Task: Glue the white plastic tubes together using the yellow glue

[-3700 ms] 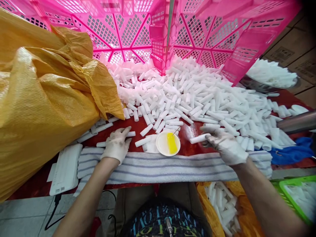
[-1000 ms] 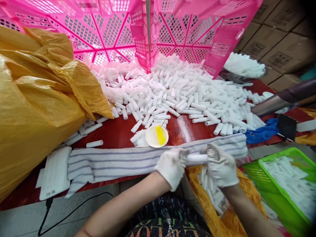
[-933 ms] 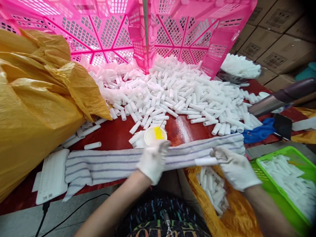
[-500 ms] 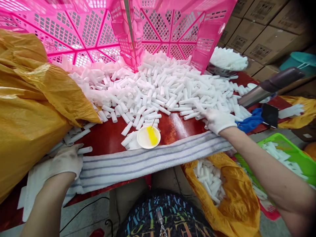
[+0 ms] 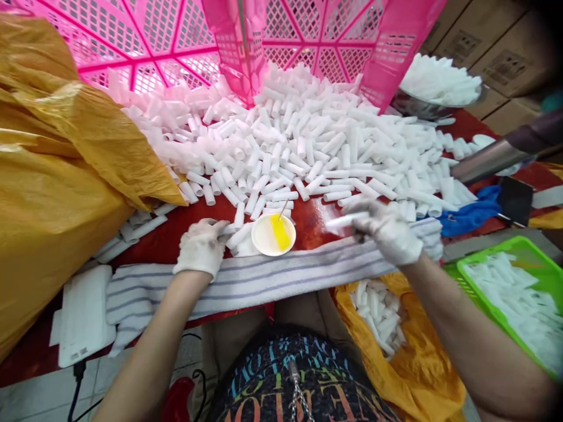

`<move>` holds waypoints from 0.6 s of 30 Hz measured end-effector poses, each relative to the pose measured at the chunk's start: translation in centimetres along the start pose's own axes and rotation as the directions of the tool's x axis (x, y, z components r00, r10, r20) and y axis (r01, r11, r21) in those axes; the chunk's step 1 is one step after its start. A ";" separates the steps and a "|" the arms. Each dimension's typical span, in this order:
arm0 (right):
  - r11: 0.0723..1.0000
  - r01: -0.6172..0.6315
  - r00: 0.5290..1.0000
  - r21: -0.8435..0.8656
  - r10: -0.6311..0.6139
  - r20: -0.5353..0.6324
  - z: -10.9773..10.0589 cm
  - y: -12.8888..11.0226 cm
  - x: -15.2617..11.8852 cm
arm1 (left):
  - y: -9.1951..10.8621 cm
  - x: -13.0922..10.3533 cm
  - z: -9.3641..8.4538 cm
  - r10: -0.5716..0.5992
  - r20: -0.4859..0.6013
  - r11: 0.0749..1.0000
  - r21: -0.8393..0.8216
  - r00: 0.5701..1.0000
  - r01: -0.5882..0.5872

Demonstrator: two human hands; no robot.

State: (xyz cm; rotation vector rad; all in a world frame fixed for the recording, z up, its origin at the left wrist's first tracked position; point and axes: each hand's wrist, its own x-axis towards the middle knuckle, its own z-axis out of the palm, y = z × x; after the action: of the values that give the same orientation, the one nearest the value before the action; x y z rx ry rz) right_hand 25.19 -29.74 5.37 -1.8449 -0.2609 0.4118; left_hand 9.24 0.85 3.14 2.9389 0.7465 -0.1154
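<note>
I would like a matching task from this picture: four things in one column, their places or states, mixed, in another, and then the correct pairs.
1. dish
2. towel
3. right hand
4. green basket

A. with a white tube in the fingers
B. at the picture's lower right edge
C. striped, along the table's near edge
D. with a yellow piece inside

Pairs: 1-D, 2-C, 3-A, 4-B

Up at far right, piles high with brown cartons (image 5: 497,64); down at lower left, spreads into pale floor tiles (image 5: 30,398); in between, gleams off the glossy red table (image 5: 308,228).
</note>
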 end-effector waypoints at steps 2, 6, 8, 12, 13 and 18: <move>0.989 -0.102 0.962 0.105 0.072 0.262 2.6 0.6 -1.4 | 0.4 0.2 0.4 -0.006 -0.012 1.000 -0.022 1.000 0.006; 0.978 -0.128 0.924 0.164 0.058 0.378 7.6 1.6 -1.0 | -0.1 0.5 1.0 0.001 -0.052 0.997 -0.078 0.999 -0.005; 0.993 -0.025 0.953 0.112 -0.010 0.303 8.8 2.0 0.0 | -0.6 0.6 1.2 -0.003 -0.061 0.993 -0.121 0.998 -0.005; 0.932 0.363 0.911 0.025 -0.360 0.201 8.9 3.0 1.3 | -1.4 0.7 1.3 -0.023 -0.095 0.983 -0.182 0.995 0.005; 0.909 0.416 0.889 0.018 -0.411 0.203 8.7 3.3 1.3 | -1.5 0.7 1.3 -0.021 -0.088 0.984 -0.180 0.996 0.005; 0.943 0.318 0.931 -0.101 -0.291 0.220 8.4 4.3 0.6 | -1.4 0.7 1.1 -0.040 -0.049 0.985 -0.169 0.998 0.032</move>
State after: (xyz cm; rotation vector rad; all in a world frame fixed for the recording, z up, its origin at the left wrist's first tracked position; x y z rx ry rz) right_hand 22.19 -23.51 -1.05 -1.8555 -0.7224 0.3712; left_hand 9.11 2.29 1.81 2.7785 0.7759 0.0209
